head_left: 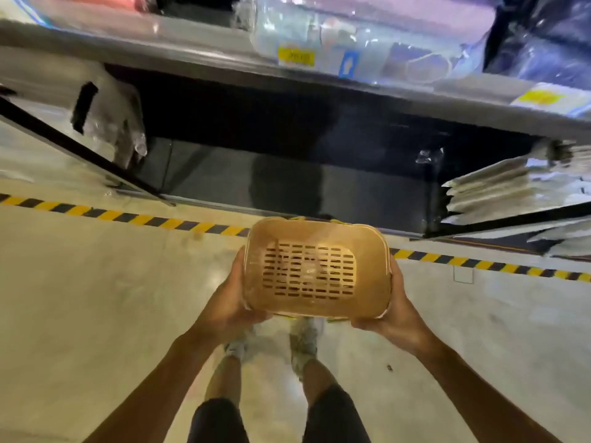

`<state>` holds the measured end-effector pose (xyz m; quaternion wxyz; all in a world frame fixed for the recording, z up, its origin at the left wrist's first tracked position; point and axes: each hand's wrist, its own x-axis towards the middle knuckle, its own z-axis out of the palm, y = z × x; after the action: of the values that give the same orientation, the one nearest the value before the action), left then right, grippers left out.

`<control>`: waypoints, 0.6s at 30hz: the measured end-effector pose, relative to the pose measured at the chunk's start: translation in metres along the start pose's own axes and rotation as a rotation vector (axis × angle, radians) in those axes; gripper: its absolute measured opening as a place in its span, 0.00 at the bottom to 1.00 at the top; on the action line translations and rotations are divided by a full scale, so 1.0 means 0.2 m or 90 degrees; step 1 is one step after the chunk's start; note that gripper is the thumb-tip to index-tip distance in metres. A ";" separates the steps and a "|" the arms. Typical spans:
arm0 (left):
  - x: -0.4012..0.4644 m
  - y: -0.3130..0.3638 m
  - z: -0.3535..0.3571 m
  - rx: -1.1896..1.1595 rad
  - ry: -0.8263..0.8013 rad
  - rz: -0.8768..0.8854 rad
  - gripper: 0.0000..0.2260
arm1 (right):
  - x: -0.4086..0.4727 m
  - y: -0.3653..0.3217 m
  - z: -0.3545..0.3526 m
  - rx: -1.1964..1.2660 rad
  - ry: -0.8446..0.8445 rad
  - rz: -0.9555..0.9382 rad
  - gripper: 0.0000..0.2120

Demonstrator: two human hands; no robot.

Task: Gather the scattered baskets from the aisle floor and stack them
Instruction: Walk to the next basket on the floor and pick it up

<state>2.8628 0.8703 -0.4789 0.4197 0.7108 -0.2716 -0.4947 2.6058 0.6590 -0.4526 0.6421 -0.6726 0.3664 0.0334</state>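
Dim warm light; glare on wrapped goods [319,33]; motion blur, wide-angle edge bending.

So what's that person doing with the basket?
A person is standing in a shop aisle, holding a tan basket up off the floor. The left hand grips one end and the right hand grips the other. The basket looks empty. No other baskets or stack show in this view, so this one hasn't been stacked yet.
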 end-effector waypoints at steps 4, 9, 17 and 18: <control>0.12 -0.23 0.12 0.017 -0.009 0.010 0.51 | 0.14 0.24 -0.03 -0.024 -0.040 -0.114 0.60; 0.22 -0.44 0.21 0.024 -0.001 -0.002 0.52 | 0.26 0.49 -0.03 0.018 -0.057 -0.079 0.56; 0.34 -0.66 0.32 0.076 0.015 -0.041 0.50 | 0.38 0.66 0.00 0.105 -0.100 -0.087 0.56; 0.35 -0.69 0.33 0.086 0.010 -0.054 0.49 | 0.39 0.69 0.02 0.105 -0.100 -0.052 0.54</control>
<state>2.8231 0.8612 -0.6427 0.3519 0.7523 -0.2708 -0.4867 2.5901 0.6411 -0.6091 0.7226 -0.6272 0.2891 0.0297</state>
